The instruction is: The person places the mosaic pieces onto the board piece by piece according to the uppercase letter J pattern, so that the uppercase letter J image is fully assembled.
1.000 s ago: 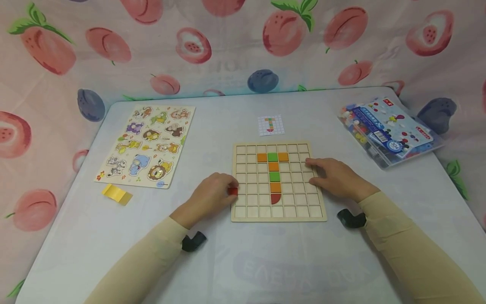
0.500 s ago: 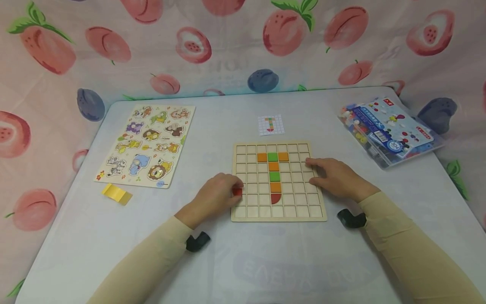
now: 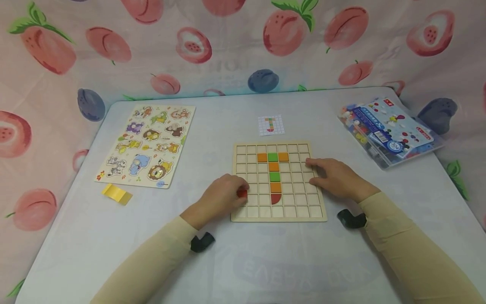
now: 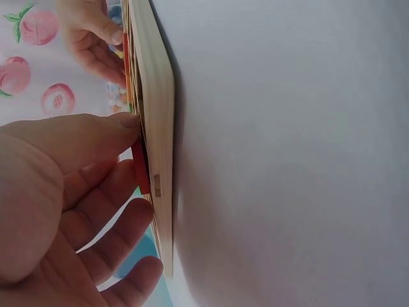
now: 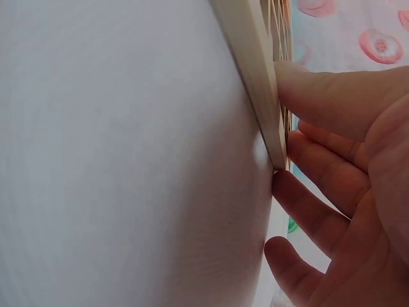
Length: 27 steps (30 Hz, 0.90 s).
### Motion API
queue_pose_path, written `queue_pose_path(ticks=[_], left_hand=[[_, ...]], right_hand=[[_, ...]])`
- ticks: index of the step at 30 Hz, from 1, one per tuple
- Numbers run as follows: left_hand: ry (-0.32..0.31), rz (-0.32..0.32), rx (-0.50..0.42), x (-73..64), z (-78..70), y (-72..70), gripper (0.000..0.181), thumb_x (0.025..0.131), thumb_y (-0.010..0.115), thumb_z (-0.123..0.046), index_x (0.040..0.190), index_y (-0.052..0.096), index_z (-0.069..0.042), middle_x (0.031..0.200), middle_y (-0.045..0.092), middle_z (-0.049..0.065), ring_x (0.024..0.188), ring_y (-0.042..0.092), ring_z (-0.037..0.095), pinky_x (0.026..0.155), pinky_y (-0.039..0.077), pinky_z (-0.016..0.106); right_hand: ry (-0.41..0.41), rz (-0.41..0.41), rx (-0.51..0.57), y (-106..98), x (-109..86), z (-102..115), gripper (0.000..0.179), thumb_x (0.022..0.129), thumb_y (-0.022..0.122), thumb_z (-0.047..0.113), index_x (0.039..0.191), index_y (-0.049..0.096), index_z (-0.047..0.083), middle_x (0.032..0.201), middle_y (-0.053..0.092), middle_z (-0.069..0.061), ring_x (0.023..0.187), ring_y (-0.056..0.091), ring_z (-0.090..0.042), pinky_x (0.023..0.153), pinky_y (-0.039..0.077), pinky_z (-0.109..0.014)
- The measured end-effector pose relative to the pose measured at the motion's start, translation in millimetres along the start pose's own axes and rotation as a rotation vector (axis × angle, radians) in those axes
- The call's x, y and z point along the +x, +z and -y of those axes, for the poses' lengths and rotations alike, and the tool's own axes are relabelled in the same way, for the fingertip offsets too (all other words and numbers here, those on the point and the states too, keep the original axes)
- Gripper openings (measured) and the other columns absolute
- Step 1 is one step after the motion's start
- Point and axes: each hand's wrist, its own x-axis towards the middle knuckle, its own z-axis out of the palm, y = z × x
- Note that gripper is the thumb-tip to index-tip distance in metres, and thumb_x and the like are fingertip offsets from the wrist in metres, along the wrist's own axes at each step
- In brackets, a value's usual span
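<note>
My left hand [image 3: 218,196] pinches a small red piece [image 3: 241,194] between thumb and fingers, over the left columns of a wooden grid board [image 3: 279,219]. In the left wrist view the red piece [image 4: 140,167] is held close above the board's surface; its outline is partly hidden. My right hand [image 3: 338,177] touches the board's right edge, with thumb and index fingertips resting there and nothing pinched. On the board lie orange and green square tiles [image 3: 274,177] in a T shape, with a red quarter-round tile [image 3: 276,198] at the bottom of the stem.
A small printed pattern card [image 3: 271,125] lies behind the board. An animal puzzle board [image 3: 146,145] is at the left, with a bent yellow piece [image 3: 117,194] by its near edge. At the back right stands a clear plastic box [image 3: 389,131] of colourful pieces.
My left hand has moved to the right with the red piece, from the board's left edge to over its left columns. The right hand and the laid tiles have stayed put.
</note>
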Motion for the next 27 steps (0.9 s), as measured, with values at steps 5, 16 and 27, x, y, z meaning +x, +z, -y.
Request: queue_pose_path(ticks=[5, 16, 27], left_hand=[[0.007, 0.007, -0.006, 1.2, -1.2, 3.1, 0.023, 0.086, 0.079, -0.015, 0.107, 0.072, -0.008, 0.091, 0.064, -0.002, 0.087, 0.052, 0.017, 0.078, 0.047, 0.03], [0.047, 0.024, 0.014, 4.2, -8.8, 5.5, 0.023, 0.088, 0.078, -0.017, 0.109, 0.073, -0.008, 0.095, 0.067, -0.001, 0.089, 0.053, 0.017, 0.08, 0.048, 0.031], [0.071, 0.034, 0.025, 8.0, -15.4, 9.0, 0.023, 0.088, 0.077, -0.016, 0.109, 0.074, -0.009, 0.094, 0.067, -0.002, 0.089, 0.053, 0.016, 0.08, 0.048, 0.029]], right_hand=[[-0.003, -0.001, -0.005, 1, -0.1, -1, 0.058, 0.095, 0.067, 0.018, 0.146, 0.047, -0.002, 0.149, 0.045, -0.022, 0.14, 0.034, -0.043, 0.114, 0.025, -0.057], [0.007, 0.003, 0.002, 1, 0.2, 0, 0.058, 0.096, 0.067, 0.017, 0.146, 0.046, -0.003, 0.15, 0.044, -0.022, 0.141, 0.033, -0.043, 0.114, 0.025, -0.057], [0.022, 0.01, -0.009, 0, 0.5, 2, 0.059, 0.096, 0.067, 0.018, 0.147, 0.046, -0.001, 0.15, 0.044, -0.023, 0.141, 0.033, -0.044, 0.114, 0.025, -0.057]])
